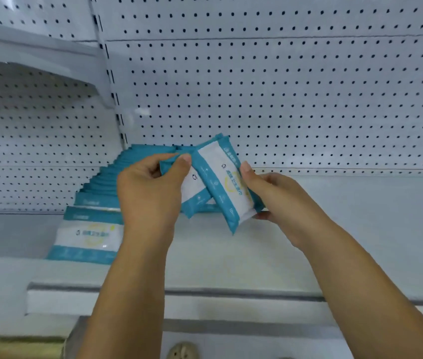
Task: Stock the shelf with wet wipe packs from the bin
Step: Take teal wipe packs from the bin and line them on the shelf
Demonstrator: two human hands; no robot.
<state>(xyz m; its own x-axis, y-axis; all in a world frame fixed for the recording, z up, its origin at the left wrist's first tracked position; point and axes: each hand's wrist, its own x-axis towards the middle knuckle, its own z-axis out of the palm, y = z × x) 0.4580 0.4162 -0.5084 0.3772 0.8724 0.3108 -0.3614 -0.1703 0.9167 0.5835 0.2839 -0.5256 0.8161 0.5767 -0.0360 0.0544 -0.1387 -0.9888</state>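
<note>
1. Two packs are up at once, and that's the risk. The second pack (227, 185) lies across the front of the first pack (192, 189), so pulling one away could drag the other out of its grip.
2. Left hand (150, 193) pinches the first pack at its upper corner, thumb in front and fingers curled behind. A corner pinch on slick film looks thin to me. The pack could swing or slip down onto the shelf (334, 229).
3. Right hand (277, 200) grips the second pack along its right edge, thumb on the printed face and fingers wrapped underneath. That's the firmer hold, I'd judge, though the pack is tilted and its lower corner hangs free.
4. Row of packs (96, 198) sits at the left of the shelf, face to face in a line running from the shelf front back toward the pegboard (282, 99). My left forearm crosses just beside it, so a careless sweep could knock the line over.
5. Position check: both held packs are in the air above the shelf, between my two hands, to the right of the row and near its far end. My left hand hides whether the first pack touches that far end, so I can't tell.
6. Neither pack is seated yet, and the bare shelf right of the row looks like the spot for them. No bin in view.
</note>
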